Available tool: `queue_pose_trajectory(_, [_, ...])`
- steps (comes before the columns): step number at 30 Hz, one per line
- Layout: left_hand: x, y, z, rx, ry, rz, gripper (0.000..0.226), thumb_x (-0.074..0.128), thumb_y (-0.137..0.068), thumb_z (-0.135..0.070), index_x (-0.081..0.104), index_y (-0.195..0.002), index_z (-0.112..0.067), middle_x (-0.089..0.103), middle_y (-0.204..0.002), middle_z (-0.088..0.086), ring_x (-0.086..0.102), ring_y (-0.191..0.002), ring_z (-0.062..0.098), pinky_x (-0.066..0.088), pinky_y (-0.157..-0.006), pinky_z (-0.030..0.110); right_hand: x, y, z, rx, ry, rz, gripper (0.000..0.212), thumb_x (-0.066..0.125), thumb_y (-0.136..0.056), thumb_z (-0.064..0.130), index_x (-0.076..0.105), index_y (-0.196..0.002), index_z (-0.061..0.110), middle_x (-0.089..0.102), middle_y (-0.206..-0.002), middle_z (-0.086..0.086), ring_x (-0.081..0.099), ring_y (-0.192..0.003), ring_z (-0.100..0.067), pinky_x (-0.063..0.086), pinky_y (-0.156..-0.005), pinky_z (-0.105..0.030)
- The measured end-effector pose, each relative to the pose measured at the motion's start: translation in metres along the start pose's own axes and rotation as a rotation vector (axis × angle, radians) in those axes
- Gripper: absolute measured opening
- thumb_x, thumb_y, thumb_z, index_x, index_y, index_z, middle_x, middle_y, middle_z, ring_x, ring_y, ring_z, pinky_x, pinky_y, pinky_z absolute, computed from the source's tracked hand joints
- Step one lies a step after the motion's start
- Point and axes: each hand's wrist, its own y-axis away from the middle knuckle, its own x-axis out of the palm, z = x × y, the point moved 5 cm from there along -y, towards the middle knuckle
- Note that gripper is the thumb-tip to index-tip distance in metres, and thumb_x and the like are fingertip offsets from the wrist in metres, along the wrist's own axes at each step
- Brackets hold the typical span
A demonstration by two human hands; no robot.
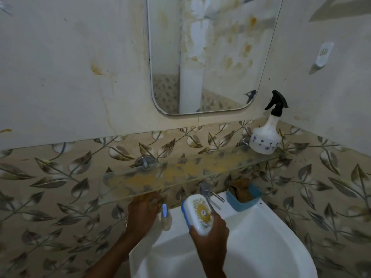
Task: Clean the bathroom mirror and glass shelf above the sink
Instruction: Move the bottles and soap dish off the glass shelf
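We stand in a small bathroom corner with cream upper walls [60, 67] streaked with yellow-brown stains and a band of beige leaf-patterned tiles [60, 177] below. Above the white ceramic sink [271, 237] hangs the rounded-corner wall mirror [210, 57], blotched with the same yellowish residue. Under it runs the clear glass shelf [180, 173] on chrome wall brackets [145, 162], its top smeared with a long yellow film. At the shelf's right end sits a white plastic spray bottle with a black trigger head [265, 137]. A blue plastic tub holding a brown sponge or cloth [244, 194] rests on the sink rim beside the chrome tap [206, 190].

Our right hand [210, 231] is closed around the lower end of a white oval plastic container with a blue edge and a yellow printed label [199, 213], holding it tilted over the basin. Our left hand [143, 211] reaches up under the shelf's front edge; its fingers are hidden behind the glass, so we cannot tell whether it grips anything. Just beside it a small blue-and-white item in a cloudy holder [165, 216] stands on the sink rim.

We judge the shelf to be stiff, brittle and slick when wet, so we would steady it near a bracket and press lightly. The mirror is fixed and fragile; we should wipe it flat-handed. The spray bottle looks light and is best taken by its neck.
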Motion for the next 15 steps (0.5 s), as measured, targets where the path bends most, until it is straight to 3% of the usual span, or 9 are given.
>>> queue_pose_trajectory(3, [0.001, -0.001, -0.005, 0.111, -0.070, 0.028, 0.024, 0.050, -0.072, -0.019, 0.070, -0.070, -0.007, 0.072, -0.074, 0.010, 0.065, -0.070, 0.022, 0.046, -0.066, 0.033, 0.038, -0.008, -0.009, 0.018, 0.077, 0.045, 0.085, 0.080, -0.066, 0.035, 0.038, -0.136, 0.013, 0.048, -0.131, -0.009, 0.044, -0.124, -0.024, 0.045, -0.100, -0.034])
queue_pose_trajectory(11, [0.001, 0.003, -0.013, 0.221, -0.170, 0.087, 0.021, 0.048, -0.071, -0.006, 0.069, -0.069, -0.007, 0.071, -0.077, 0.010, 0.064, -0.073, 0.029, 0.052, -0.068, 0.040, 0.083, -0.030, -0.026, -0.013, 0.448, 0.081, 0.075, 0.062, -0.076, 0.051, 0.032, -0.138, 0.021, 0.041, -0.136, -0.008, 0.038, -0.126, -0.023, 0.042, -0.101, -0.034])
queue_pose_trajectory(15, [0.000, 0.006, -0.020, 0.352, -0.142, 0.083, 0.029, 0.039, -0.071, -0.014, 0.068, -0.066, -0.012, 0.070, -0.075, 0.005, 0.059, -0.074, 0.015, 0.043, -0.070, 0.032, 0.092, -0.031, -0.027, -0.048, 0.588, 0.093, 0.070, 0.054, -0.082, 0.052, 0.030, -0.139, 0.020, 0.038, -0.140, -0.011, 0.040, -0.124, -0.027, 0.041, -0.102, -0.041])
